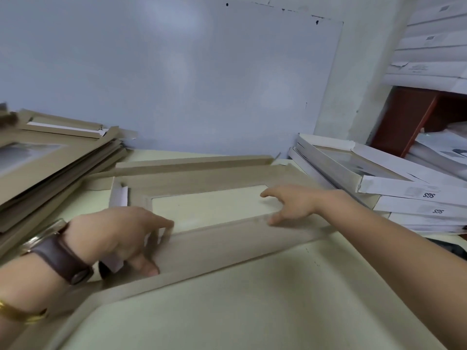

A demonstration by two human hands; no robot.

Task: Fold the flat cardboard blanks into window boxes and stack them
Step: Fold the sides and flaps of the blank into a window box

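The blank lies flat, mid table. The left hand curls its fingers over the window's near-left edge, thumb on the near flap. The right hand, fingers spread, presses the window's right end. Boxes are stacked far right.

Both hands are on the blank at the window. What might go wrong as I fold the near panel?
1. Left hand and right hand bear on the cardboard blank beside its window; the narrow strip there may crease wrongly.
2. The fanned pile of flat blanks at left may slide onto it.
3. The stack of folded boxes crowds its right edge; a rising flap may snag.
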